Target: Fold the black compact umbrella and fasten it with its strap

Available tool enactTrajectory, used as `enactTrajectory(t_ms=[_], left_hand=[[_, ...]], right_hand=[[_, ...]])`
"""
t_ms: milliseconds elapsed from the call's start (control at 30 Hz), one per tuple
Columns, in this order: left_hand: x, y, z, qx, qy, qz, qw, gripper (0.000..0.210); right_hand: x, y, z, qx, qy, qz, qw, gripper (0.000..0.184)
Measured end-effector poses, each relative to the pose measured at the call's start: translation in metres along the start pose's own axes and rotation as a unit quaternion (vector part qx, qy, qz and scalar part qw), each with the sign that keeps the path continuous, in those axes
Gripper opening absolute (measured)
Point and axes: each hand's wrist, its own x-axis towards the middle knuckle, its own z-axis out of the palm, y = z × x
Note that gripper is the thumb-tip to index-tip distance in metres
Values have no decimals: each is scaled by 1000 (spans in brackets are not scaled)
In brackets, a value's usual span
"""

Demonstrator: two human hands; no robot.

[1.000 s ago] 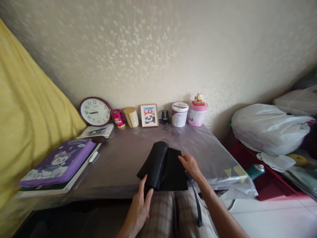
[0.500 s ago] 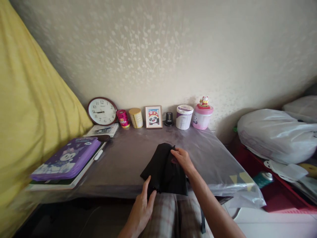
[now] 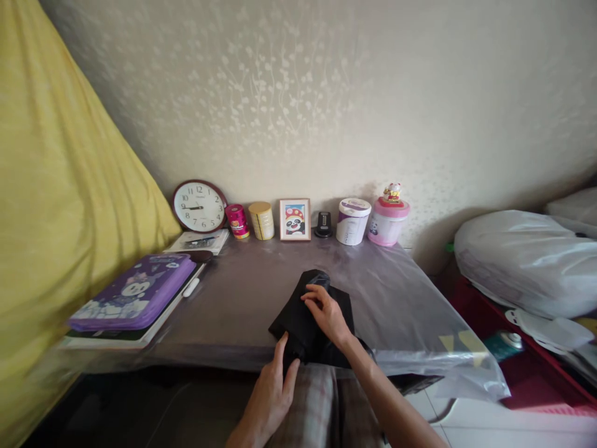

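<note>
Head view: the black bundle [image 3: 295,316] sits at the near edge of the surface [image 3: 237,292], in front of the framed picture [image 3: 295,220]. The left hand [image 3: 274,387] pinches its near end between thumb and forefinger; the right hand [image 3: 330,318], loosely curled, lies over its top, its grip unclear.

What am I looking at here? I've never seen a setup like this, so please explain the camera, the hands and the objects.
There is no machine: a person works with two bare hands, filmed by one camera worn on the head, facing forward and down. The left hand grips the near end of a black folded item between thumb and fingers; the right hand lies over its top. On the table, along the wall, stand a round clock, a framed panda picture and several containers, including a pink tub topped by a figurine. A purple case lies at left.
</note>
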Motion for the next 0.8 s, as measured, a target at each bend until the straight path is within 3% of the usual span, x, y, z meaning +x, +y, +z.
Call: enactTrajectory(t_ms=[133,267,433,633,800], left_hand=[[0,-6,4,16,-3,-2,1000,50],[-2,-16,11,47,3,3,999,57],[-2,-16,11,63,-3,42,997,61],[3,-15,6,62,-45,65,995,52],[3,-18,6,68,-52,70,994,52]], right_hand=[[-21,-12,5,-146,-44,-134,979,21],[-30,-18,15,-204,-81,-200,955,20],[-29,-14,19,-208,-93,-220,949,22],[-30,-2,-2,-173,-49,-224,958,25],[4,28,-16,-201,-21,-225,953,26]])
